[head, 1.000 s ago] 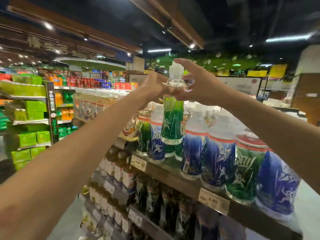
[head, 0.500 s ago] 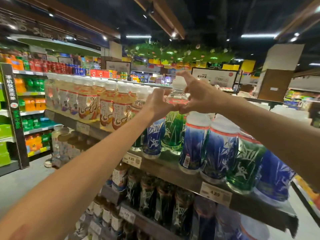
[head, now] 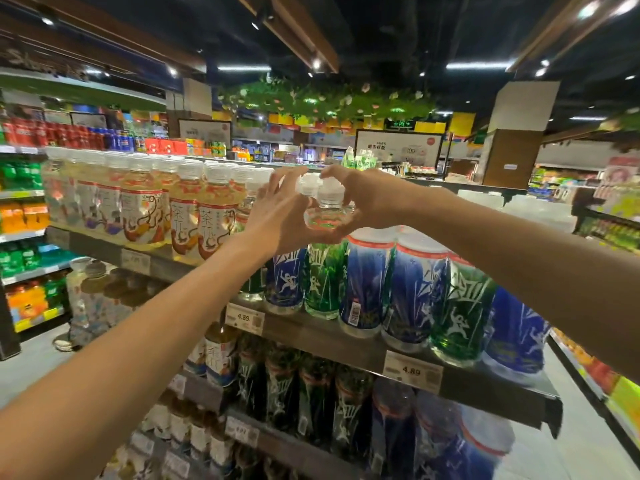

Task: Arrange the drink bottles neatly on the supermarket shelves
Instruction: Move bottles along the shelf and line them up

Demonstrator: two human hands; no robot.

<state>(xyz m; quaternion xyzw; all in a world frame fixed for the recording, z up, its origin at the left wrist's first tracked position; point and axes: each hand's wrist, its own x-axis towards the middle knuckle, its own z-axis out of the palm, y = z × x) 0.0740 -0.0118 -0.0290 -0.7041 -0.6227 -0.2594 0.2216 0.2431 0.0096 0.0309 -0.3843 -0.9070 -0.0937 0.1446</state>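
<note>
two bare forearms reach in from the lower left and the right edge toward the top shelf (head: 322,336), a dark board with price tags reading 4.89 on its front lip. under it, nearest the camera, stand dim rows of dark-labelled bottles. on the top shelf a row of blue- and green-labelled bottles stands upright and close together. the green bottle (head: 323,271) stands in that row on the shelf, between blue-labelled neighbours, its clear shoulder and white cap rising between the two hands. the left hand (head: 277,216) is spread wide with fingers fanned beside the bottle's neck, palm close to the shoulder; whether it touches cannot be told. the right hand (head: 367,199) curves around the far side of the neck, fingers arched over the cap, thumb low against the shoulder, loosely cupping rather than clamped. to the left along the same shelf stand tea bottles (head: 187,209) with white caps and orange-patterned labels. farther back are shelves of red, green and orange drinks, a hanging green garland and ceiling lights.
</note>
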